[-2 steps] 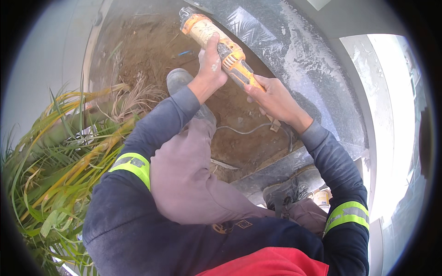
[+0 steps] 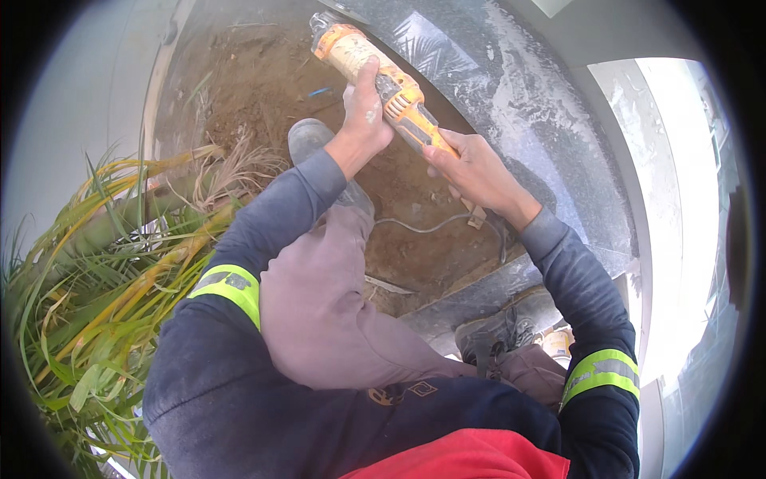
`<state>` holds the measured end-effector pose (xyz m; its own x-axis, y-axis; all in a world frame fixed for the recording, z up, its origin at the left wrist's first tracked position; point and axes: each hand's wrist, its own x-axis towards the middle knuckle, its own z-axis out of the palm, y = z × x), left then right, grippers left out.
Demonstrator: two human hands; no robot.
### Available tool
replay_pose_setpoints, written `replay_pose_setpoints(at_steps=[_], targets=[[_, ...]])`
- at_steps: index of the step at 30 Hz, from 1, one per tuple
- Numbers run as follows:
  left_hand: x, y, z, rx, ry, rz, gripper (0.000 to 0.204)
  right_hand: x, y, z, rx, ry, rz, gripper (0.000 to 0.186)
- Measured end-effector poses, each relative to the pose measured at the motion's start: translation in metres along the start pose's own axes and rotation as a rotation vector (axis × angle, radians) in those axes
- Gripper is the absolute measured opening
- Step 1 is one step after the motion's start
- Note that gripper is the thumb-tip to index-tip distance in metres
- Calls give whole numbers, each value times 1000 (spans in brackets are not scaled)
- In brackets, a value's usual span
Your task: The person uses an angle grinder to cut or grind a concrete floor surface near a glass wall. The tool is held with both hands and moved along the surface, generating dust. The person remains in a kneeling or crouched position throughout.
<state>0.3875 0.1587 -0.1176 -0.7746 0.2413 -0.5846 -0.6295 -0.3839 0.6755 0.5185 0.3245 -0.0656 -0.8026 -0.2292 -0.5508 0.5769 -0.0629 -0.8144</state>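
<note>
A dusty yellow and grey angle grinder point(image 2: 407, 104) slants across the upper middle, its metal head pointing to the far left. My left hand point(image 2: 366, 116) is closed round the middle of its body, thumb on top. Farther back, my right hand point(image 2: 472, 166) grips the rear handle, with the thumb along it. The grinder's head lies beside the near edge of a grey stone slab point(image 2: 527, 96) smeared with white dust. Whether its disc touches the slab cannot be made out. Below my right hand a grey cable point(image 2: 423, 230) runs over the soil.
Brown soil point(image 2: 263, 80) lies under the tool, with my left shoe point(image 2: 311, 140) on it. Long-leaved plants point(image 2: 104, 295) crowd the left side. My other shoe point(image 2: 491, 335) rests on the stone edging, near a small tub point(image 2: 558, 345). A pale wall point(image 2: 72, 104) stands at left.
</note>
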Motion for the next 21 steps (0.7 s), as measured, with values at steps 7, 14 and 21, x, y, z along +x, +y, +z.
replay_pose_setpoints(at_steps=[7,14,21], targets=[[27,11,-4,38,26,-23,39,29,2,-2,12,-1,-40,36],[35,12,-5,59,-12,-32,41,32,-5,-6,-15,7,-11,39],[5,-5,2,8,-21,36,35,2,5,-5,-7,-6,34,49]])
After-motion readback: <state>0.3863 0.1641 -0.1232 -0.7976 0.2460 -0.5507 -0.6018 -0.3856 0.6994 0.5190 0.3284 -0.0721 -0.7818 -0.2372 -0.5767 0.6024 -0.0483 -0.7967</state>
